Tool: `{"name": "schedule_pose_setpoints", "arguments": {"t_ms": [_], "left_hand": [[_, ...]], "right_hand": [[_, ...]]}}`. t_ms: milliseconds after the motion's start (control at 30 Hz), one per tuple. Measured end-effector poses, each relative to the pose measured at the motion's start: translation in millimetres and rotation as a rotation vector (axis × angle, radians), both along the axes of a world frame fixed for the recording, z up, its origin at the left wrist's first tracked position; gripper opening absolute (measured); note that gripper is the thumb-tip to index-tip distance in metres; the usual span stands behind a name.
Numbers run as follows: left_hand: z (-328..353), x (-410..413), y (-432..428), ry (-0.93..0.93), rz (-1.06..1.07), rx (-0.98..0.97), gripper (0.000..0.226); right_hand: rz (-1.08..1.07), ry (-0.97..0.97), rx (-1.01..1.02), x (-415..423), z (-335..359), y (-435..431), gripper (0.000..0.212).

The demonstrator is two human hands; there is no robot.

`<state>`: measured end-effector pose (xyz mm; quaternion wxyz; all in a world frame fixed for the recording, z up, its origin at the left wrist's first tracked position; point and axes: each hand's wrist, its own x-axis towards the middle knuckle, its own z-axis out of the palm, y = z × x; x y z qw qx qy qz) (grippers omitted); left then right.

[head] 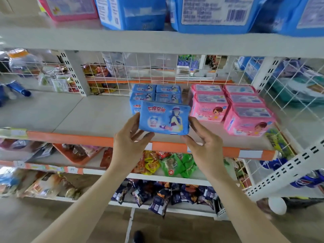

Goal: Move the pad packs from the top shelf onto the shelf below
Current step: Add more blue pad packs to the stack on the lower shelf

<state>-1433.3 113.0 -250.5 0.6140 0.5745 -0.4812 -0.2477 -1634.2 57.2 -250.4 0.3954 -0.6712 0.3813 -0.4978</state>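
Partly complete, judging from the present layout. At the front edge of the shelf below (73,113), right of centre: one blue pad pack (164,119), upright with printed face forward, grasped at both ends. Pinched at the left end by the left hand (128,139), thumb under the bottom edge and fingers against the side. Clasped at the right end by the right hand (206,146), fingers loosely curled against it. Not possible to tell whether resting on the shelf or held just above it. Directly behind, toward the wire back (157,67): stacked blue packs (155,93) of the same print, already in place, with stacked pink packs (233,106) just beside on the right. On the top shelf (87,40), along its front edge: several large blue packs (213,14) and one pink pack (70,9), not yet moved. Outstanding: release of the pack in hand, then transfer of everything left above.
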Motion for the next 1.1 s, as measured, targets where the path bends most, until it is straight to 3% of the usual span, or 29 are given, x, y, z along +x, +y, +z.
{"name": "schedule_pose_setpoints", "arguments": {"t_ms": [167, 367, 500, 700, 1100], "left_hand": [[-10.2, 11.5, -23.2, 0.009, -0.033, 0.057, 0.057], [-18.8, 20.0, -62.4, -0.127, -0.024, 0.122, 0.012], [-31.5, 30.9, -84.0, -0.127, -0.025, 0.180, 0.016], [-57.7, 44.0, -112.2, -0.165, -0.131, 0.195, 0.053], [-95.2, 51.0, -149.2, -0.172, -0.076, 0.249, 0.060]], "right_hand": [[-0.017, 0.018, 0.022, 12.8, -12.0, -18.2, 0.056], [-0.163, 0.162, -0.002, 26.2, -19.9, -56.9, 0.036], [-0.172, 0.250, 0.032, 38.4, -36.1, -76.2, 0.022], [-0.244, 0.309, 0.075, 57.6, -61.7, -97.3, 0.050], [-0.288, 0.283, 0.004, 67.6, -106.0, -137.9, 0.055]]}}
